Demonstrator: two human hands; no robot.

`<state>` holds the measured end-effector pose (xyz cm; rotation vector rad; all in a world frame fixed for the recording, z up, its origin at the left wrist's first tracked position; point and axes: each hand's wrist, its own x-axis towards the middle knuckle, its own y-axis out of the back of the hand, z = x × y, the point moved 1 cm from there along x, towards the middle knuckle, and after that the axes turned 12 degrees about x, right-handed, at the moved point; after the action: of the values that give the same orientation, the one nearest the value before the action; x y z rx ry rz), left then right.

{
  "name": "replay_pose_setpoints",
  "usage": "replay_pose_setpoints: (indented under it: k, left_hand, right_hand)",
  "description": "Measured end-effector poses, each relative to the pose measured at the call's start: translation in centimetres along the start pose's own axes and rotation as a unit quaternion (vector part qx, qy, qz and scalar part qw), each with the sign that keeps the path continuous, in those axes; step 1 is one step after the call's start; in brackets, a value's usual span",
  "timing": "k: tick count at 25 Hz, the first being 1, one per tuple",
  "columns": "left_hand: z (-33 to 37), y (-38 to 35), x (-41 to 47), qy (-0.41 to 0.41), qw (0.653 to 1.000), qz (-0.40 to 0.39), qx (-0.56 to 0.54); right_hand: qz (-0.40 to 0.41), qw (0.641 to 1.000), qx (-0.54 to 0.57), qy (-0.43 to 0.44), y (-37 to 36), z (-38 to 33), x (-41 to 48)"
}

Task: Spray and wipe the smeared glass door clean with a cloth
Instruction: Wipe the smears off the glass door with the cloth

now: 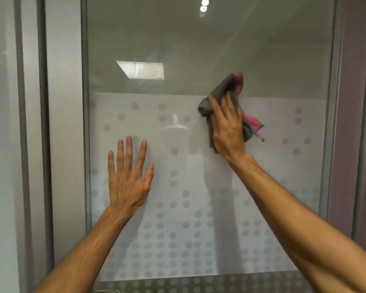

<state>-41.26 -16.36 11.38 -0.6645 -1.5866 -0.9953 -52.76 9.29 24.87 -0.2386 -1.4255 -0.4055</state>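
Observation:
The glass door (273,60) fills the view, clear in its upper part and frosted with a pattern of grey dots below. My right hand (227,127) presses a crumpled grey and pink cloth (230,85) flat against the glass at the top edge of the frosted band, right of centre. My left hand (128,176) lies flat on the frosted glass lower left, fingers spread, holding nothing. No spray bottle is in view.
A grey metal frame (85,123) borders the door on the left, with another glass panel (2,144) beyond it. On the right stand the door's frame (332,123) and a purplish wall (351,123). Ceiling lights reflect in the upper glass.

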Motion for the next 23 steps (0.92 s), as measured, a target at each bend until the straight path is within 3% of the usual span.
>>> replay_pose_setpoints:
  k: [2, 4, 7, 9, 11, 15, 17, 19, 21, 23]
  left_hand:
    - [-0.8, -0.3, 0.0, -0.013, 1.0, 0.0, 0.0]
    - [-1.4, -0.5, -0.1, -0.041, 0.999, 0.003, -0.012]
    - [-2.7, -0.7, -0.1, -0.068, 0.997, 0.003, -0.023]
    - [-3.4, -0.7, -0.2, -0.09, 0.995, 0.0, -0.031]
    - [-3.7, -0.8, -0.5, -0.095, 0.995, -0.001, -0.038]
    - [-5.4, -0.9, -1.2, -0.088, 0.996, 0.002, -0.032]
    - [-6.7, -1.0, -1.5, -0.081, 0.996, -0.001, -0.029]
    - [-7.8, -1.2, -1.7, -0.077, 0.997, -0.005, -0.023]
    - [-8.2, -1.2, -1.8, -0.084, 0.996, -0.011, -0.018]
    - [-8.5, -1.3, -1.8, -0.092, 0.996, -0.015, -0.016]
  right_hand:
    - [-0.029, 0.997, 0.015, 0.064, -2.8, -2.5, -4.0]
    - [-0.127, 0.974, 0.01, 0.188, -5.0, -4.8, -12.1]
    - [-0.327, 0.875, -0.011, 0.356, -5.1, -6.1, -21.1]
    - [-0.368, 0.834, -0.005, 0.41, -4.4, -5.1, -20.3]
    - [-0.338, 0.853, 0.007, 0.397, -4.1, -4.0, -16.1]
    - [-0.129, 0.979, -0.022, 0.153, -3.2, -2.6, -4.6]
    - [-0.022, 0.999, -0.015, 0.034, -3.4, -3.1, 0.0]
    - [0.063, 0.997, -0.004, -0.044, -4.6, -4.5, 2.1]
    - [0.073, 0.997, -0.006, -0.028, -6.5, -6.4, 0.8]
    - [-0.001, 0.998, -0.005, 0.055, -8.6, -8.2, -4.2]
